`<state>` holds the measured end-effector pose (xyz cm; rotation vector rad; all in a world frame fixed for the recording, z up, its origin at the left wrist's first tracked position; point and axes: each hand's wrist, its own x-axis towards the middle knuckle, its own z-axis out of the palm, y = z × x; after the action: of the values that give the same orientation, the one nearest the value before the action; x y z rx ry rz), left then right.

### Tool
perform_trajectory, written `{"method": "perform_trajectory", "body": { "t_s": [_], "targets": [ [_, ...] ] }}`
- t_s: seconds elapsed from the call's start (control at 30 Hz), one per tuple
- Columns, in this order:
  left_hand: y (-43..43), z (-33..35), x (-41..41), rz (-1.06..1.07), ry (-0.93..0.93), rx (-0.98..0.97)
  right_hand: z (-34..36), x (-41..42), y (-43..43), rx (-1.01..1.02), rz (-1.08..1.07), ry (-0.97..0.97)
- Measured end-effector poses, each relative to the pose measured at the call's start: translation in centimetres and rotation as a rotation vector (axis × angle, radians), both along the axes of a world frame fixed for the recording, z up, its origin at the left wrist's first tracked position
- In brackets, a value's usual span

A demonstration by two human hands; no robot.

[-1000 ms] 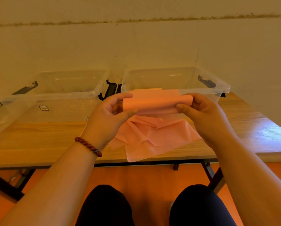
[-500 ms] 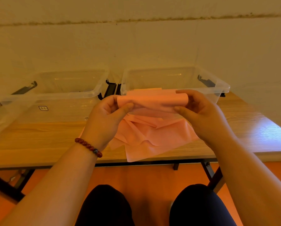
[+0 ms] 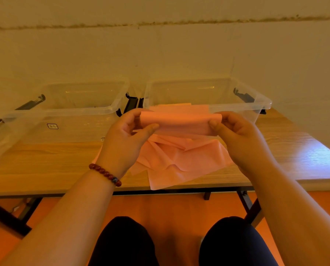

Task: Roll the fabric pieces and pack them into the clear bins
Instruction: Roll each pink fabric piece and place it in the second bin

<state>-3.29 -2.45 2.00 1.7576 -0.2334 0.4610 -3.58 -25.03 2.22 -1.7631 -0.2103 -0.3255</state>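
A pink fabric roll is held above the wooden table, in front of the right clear bin. My left hand pinches the roll's left end between thumb and fingers. My right hand pinches its right end the same way. The unrolled rest of the pink fabric lies crumpled on the table below, one corner hanging over the front edge. More pink and yellowish fabric shows just behind the roll, at the bin's near wall. The left clear bin stands beside the right one and looks empty.
The wooden table runs left to right, with both bins against a pale wall. Black lid clips sit between the bins and at their outer ends. My knees are under the table's front edge, above an orange floor.
The roll has been turned a little further and lifted slightly toward the right bin. Both hands shifted their pinch on its ends. The loose fabric on the table has barely moved.
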Motion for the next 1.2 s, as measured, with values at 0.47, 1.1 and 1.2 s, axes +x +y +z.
{"method": "perform_trajectory", "body": {
  "t_s": [0.47,1.1,1.2],
  "targets": [
    [-0.55,-0.02,-0.24,-0.045,0.045,-0.107,0.47,0.17,-0.29,-0.043,-0.055,-0.051],
    [-0.93,0.09,-0.69,-0.029,0.024,-0.078,0.36,-0.29,-0.33,-0.022,-0.044,-0.037],
    [-0.95,0.03,-0.86,-0.078,0.025,-0.069,0.49,-0.42,-0.25,-0.018,-0.076,-0.037]
  ]
}}
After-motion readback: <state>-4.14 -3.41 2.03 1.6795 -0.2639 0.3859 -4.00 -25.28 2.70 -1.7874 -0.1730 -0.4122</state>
